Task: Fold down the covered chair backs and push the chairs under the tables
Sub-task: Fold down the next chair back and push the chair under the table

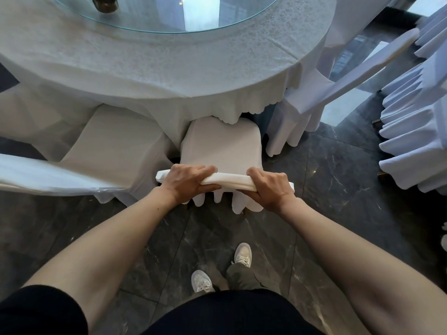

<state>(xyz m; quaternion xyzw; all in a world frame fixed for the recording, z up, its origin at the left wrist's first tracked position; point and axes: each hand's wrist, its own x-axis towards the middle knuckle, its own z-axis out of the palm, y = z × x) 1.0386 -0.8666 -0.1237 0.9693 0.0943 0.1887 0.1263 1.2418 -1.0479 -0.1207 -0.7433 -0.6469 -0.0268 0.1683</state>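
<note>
A white-covered chair [221,143] stands straight ahead of me, its seat front tucked just under the hanging edge of the round table's white cloth [154,76]. The top edge of the chair back [229,179] runs across the frame near me. My left hand [187,182] grips that edge on its left part, and my right hand [272,187] grips it on the right. Both hands wrap the cloth-covered edge with fingers curled over it. The cover's hem hangs in folds below my hands.
A second covered chair [113,143] stands to the left, angled by the table. Another covered chair [314,93] stands at the right of the table, and more pleated covers [416,131] fill the far right. A glass turntable [164,13] tops the table. The floor is dark marble [338,165].
</note>
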